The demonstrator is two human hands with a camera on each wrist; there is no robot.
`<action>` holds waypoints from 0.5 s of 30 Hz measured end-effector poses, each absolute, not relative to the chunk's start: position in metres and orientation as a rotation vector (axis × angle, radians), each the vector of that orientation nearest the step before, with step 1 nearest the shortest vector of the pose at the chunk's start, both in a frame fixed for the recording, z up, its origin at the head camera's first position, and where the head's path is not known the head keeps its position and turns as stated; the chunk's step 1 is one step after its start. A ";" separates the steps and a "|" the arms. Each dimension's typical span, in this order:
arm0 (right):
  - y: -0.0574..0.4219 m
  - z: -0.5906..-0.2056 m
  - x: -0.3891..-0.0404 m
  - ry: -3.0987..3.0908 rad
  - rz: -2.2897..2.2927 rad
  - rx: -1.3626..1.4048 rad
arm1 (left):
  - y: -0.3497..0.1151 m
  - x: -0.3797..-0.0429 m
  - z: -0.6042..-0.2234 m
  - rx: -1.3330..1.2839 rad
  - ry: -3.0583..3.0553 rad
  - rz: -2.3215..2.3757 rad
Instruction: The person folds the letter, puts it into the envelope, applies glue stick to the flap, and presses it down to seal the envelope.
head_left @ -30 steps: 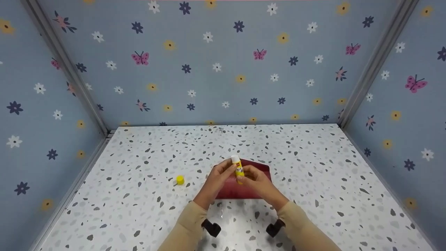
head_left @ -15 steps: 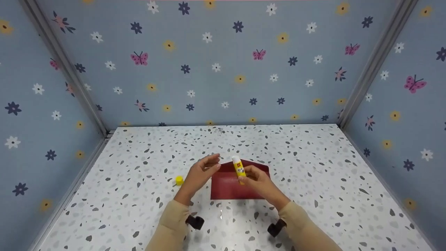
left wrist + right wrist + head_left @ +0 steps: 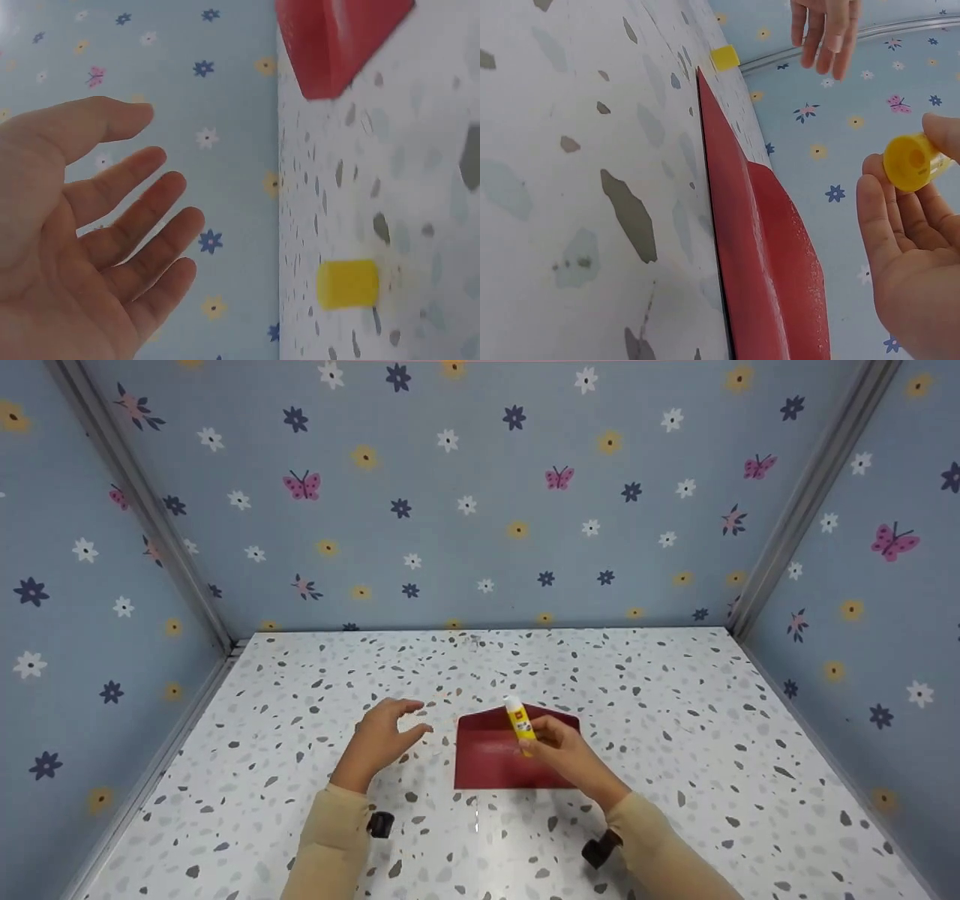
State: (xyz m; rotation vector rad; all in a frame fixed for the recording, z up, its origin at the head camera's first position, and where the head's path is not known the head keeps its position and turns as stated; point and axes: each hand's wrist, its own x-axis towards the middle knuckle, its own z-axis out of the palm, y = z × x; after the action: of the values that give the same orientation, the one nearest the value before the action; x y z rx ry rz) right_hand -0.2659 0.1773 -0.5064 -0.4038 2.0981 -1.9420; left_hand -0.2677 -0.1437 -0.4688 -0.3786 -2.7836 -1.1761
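Note:
My right hand (image 3: 568, 751) pinches a yellow glue stick (image 3: 520, 721) with a white tip, held tilted above the red envelope (image 3: 487, 765). In the right wrist view, the round yellow base of the glue stick (image 3: 909, 166) sits between thumb and fingers. The envelope lies with its flap (image 3: 480, 720) spread away from me. Left of it, my left hand (image 3: 382, 739) is raised with fingers loosely spread, holding nothing. The yellow cap (image 3: 347, 284) rests on the table beneath that hand; in the head view the hand hides it.
The speckled white table (image 3: 675, 697) surrounds the envelope. Blue panels with flowers and butterflies (image 3: 480, 510) enclose the back and both sides, with metal posts (image 3: 817, 502) at the corners.
My left hand has let go of the glue stick and moved left, over the yellow cap. The right hand keeps the glue stick nearly in place, shifted slightly right.

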 end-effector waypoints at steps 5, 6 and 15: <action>0.177 -0.504 -0.265 2.115 -1.920 -0.395 | -0.151 -0.272 -0.479 -0.271 -2.968 -0.862; 0.177 -0.504 -0.265 2.119 -1.918 -0.392 | -0.152 -0.272 -0.481 -0.245 -2.997 -0.815; 0.179 -0.509 -0.264 2.142 -1.907 -0.383 | -0.155 -0.273 -0.492 -0.161 -3.093 -0.526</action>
State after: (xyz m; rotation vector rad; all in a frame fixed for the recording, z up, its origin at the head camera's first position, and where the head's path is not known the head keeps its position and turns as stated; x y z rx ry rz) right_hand -0.2638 0.1793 -0.5086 -0.3835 2.1417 -1.9068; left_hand -0.2730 -0.1551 -0.4924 -0.1612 -3.0930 -0.5258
